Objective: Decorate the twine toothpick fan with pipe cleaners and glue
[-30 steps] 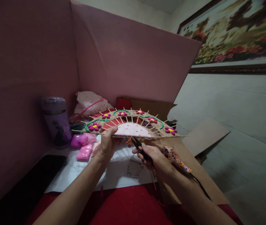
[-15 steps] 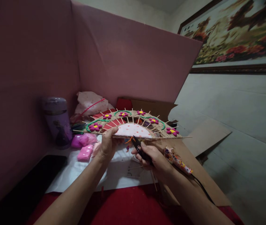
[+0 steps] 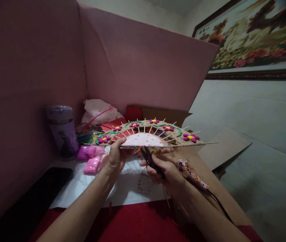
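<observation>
My left hand grips the lower left edge of a half-round fan, thumb on its white, pink-dotted centre. Thin sticks radiate through the fan's twine-woven band, which carries magenta flowers with yellow middles and a green wavy line. In my right hand is a pair of black thread snips, closed around by the fingers. Their pointed tips meet the view of the fan's bottom edge; whether they touch it I cannot tell. Beside the tips, an orange strand hangs below the fan, partly hidden.
At the left stand a purple tumbler and pink clay packets, near a black flat object. On cardboard at the right lies a flower-patterned glue gun-like tool with a black cord. Pink panels rise behind.
The fan has tilted slightly, its right end rising and reaching farther right. The snips stay near its lower edge, and both hands keep their hold.
</observation>
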The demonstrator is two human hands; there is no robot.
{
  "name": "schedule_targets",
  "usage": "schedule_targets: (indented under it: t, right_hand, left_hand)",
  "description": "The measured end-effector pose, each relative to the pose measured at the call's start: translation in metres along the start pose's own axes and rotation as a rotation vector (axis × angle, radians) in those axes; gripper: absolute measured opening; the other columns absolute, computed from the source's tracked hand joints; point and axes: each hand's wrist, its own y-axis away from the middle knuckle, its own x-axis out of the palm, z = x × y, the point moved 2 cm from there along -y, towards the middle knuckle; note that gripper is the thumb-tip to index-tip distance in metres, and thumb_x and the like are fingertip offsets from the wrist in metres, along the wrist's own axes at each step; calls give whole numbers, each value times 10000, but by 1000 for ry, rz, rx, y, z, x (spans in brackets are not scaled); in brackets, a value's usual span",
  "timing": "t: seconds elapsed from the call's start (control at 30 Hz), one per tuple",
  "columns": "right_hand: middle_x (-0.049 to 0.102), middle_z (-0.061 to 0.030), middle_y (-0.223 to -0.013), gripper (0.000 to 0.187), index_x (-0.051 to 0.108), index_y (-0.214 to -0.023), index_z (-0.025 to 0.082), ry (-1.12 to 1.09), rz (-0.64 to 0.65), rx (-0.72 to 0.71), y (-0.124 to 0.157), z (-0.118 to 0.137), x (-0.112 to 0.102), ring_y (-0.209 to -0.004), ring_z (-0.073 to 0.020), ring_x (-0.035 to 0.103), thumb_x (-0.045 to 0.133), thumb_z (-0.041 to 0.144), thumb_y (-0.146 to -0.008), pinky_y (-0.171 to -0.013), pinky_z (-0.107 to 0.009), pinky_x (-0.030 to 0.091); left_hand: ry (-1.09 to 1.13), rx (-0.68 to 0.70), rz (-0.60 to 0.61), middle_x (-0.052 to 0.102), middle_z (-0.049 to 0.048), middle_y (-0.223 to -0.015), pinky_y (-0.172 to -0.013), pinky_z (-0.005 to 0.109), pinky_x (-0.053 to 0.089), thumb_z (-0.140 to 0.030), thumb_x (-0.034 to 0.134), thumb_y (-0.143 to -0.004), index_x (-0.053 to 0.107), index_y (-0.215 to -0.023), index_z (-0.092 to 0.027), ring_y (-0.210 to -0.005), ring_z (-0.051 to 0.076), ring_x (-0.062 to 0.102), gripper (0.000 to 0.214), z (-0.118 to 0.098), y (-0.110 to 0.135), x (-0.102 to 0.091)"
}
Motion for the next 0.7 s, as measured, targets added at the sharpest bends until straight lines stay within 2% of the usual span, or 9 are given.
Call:
schedule_targets:
  t: [0.23, 0.7]
  right_hand:
    - [348, 53, -572, 415, 625, -904, 125, 37, -9, -1, -3, 0, 2, -454, -52, 136, 485, 510, -837, -408, -199, 75]
    - [307, 57, -581, 377, 617, -876, 118, -88, 5, -12, -10, -7, 6, -467, -53, 144, 504, 476, -838, -420, -193, 90]
  left_hand:
    - [-39, -12, 33, 668, 55, -639, -546, 247, 469, -242, 594, -665, 646, -684, -91, -552, 141, 588, 161, 0, 3, 3]
    - [-81, 6, 100, 674, 77, -696, -576, 265, 468, -279, 568, -706, 666, -734, -81, -609, 154, 589, 223, 2, 3, 1]
